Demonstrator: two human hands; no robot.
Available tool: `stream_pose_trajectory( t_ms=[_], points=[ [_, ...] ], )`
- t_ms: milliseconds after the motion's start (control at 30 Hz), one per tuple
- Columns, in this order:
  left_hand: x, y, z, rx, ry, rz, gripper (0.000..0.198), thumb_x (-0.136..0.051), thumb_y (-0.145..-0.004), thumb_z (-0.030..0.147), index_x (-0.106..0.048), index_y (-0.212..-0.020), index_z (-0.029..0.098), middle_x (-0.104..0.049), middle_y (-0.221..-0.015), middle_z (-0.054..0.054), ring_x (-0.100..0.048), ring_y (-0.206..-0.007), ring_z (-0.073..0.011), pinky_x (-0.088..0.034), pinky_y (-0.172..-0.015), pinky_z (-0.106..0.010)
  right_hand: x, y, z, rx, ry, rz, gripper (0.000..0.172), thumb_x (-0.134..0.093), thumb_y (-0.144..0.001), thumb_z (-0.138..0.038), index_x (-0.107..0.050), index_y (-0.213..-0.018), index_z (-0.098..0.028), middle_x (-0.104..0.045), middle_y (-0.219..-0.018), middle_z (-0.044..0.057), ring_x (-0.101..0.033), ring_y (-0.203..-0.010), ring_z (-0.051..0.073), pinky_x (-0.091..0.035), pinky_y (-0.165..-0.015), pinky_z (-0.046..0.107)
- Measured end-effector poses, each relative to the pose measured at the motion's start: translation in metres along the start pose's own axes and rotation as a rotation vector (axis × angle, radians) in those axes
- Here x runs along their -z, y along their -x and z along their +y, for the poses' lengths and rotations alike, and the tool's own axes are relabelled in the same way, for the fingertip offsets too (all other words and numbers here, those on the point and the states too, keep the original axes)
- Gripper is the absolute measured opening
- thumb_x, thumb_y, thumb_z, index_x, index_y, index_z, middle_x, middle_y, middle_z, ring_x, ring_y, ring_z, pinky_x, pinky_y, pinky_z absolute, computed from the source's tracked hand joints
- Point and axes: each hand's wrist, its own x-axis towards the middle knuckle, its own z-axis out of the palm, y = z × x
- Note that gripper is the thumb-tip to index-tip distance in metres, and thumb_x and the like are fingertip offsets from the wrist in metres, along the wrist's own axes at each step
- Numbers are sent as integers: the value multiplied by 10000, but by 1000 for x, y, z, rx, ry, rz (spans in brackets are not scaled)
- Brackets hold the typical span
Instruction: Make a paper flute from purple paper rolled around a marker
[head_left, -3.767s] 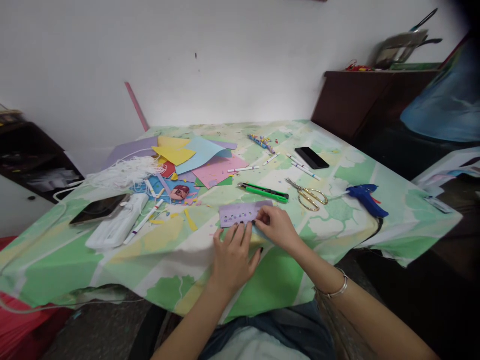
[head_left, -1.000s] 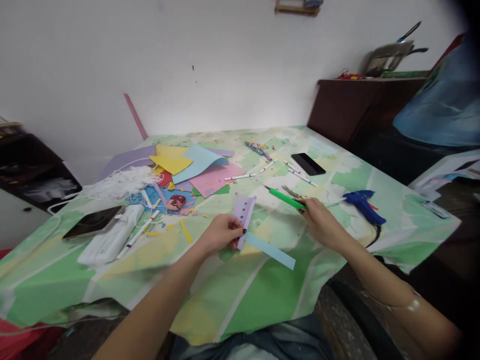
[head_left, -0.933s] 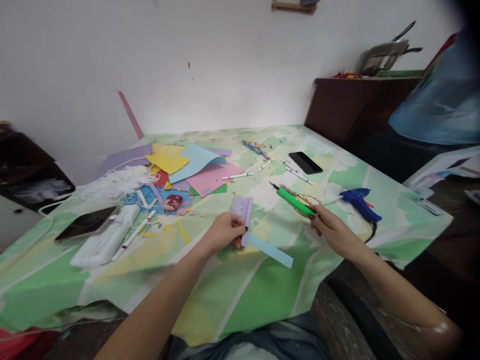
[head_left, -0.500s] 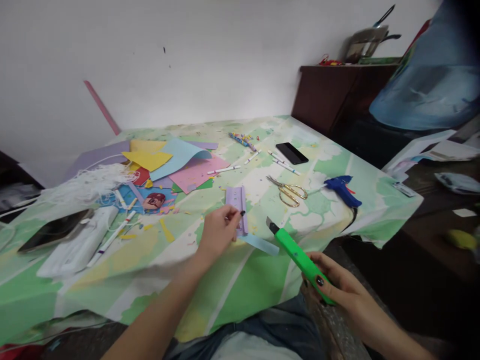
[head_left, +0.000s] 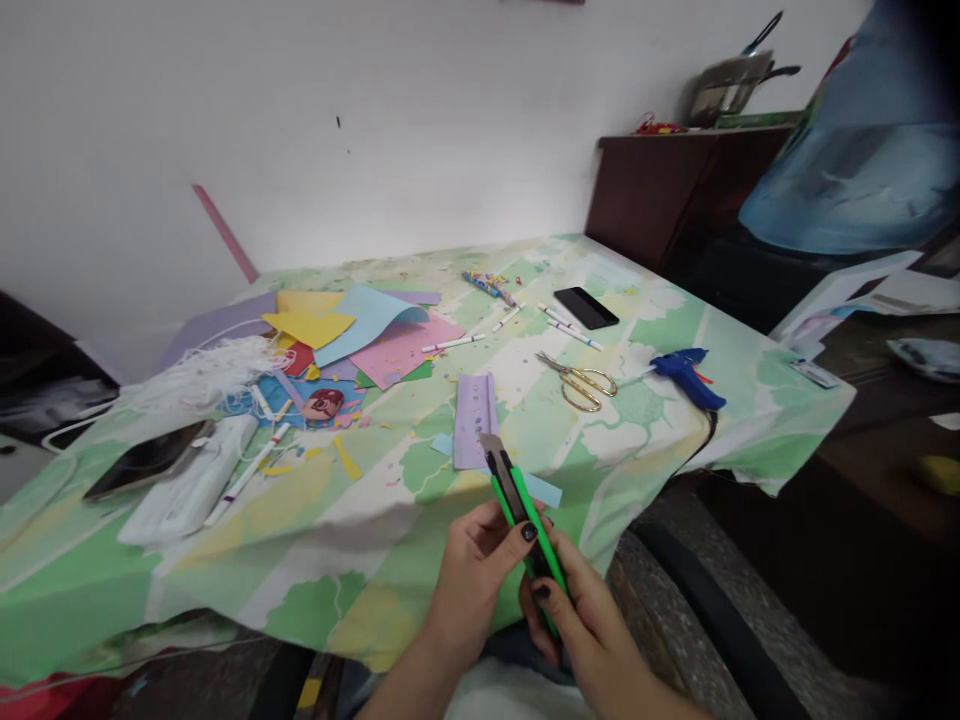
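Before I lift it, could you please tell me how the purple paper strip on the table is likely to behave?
The purple paper strip looks thin, so it is probably light and bendy. The fold along one long side may stiffen it lengthwise. The blue strip beneath could shift with it.

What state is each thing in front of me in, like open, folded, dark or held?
Green utility knife, held, blade out
Left hand, closed on the knife
Right hand, closed on the knife
Purple paper strip, lying down, right edge folded
Light-blue strip, partly hidden
Gold-handled scissors, lying down, blades seemingly slightly apart
Blue glue gun, lying down; on or off unclear
Black phone, lying flat, face dark
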Motion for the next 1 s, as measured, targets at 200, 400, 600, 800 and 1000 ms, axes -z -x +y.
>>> stream_pose_trajectory(
  t_ms=[200,400,600,800,1000],
  points=[
    [2,4,1,-57,-77,-98,424,-731,-653,471,-697,-885,118,-685,-841,-103,-612,-877,-221,-468,-771,-283,-9,-5,-2,-82,-126,86,615,-541,-754,-640,-515,-1105,-135,-283,-465,-112,-234,-357,36,-199,-334,149],
    [0,4,-2,-129,-393,-23,295,-603,-787,403,-665,-823,117,-659,-790,-74,-590,-782,-181,-457,-726,-268,-15,-13,9,-347,-290,186,640,-559,-539,-809,-418,-637,-193,-314,-359,-110,-202,-274,14,-170,-272,135],
    [3,14,-14,-407,-853,231,323,-487,-844,354,-577,-624,135,-548,-605,-27,-511,-595,-129,-380,-564,-221,-20,-3,15,-463,-239,88,715,-370,-557,-899,-443,-561,-188,-357,-320,-60,-272,-274,43,-228,-284,160],
    [-2,15,-17,-284,-657,198,409,-385,-908,401,-574,-652,144,-575,-610,-34,-524,-569,-128,-407,-547,-223,-21,8,14,-364,-300,9,679,-454,-669,-795,-581,-786,-139,-467,-395,-32,-424,-331,92,-337,-352,194],
    [16,1,6,-568,-954,-49,262,-424,-905,256,-656,-1004,185,-688,-940,-81,-629,-874,-194,-484,-757,-287,20,17,-7,-116,-128,116,452,-453,-874,-502,-534,-1195,-194,-591,-626,5,-503,-438,109,-395,-418,210]
  ],
)
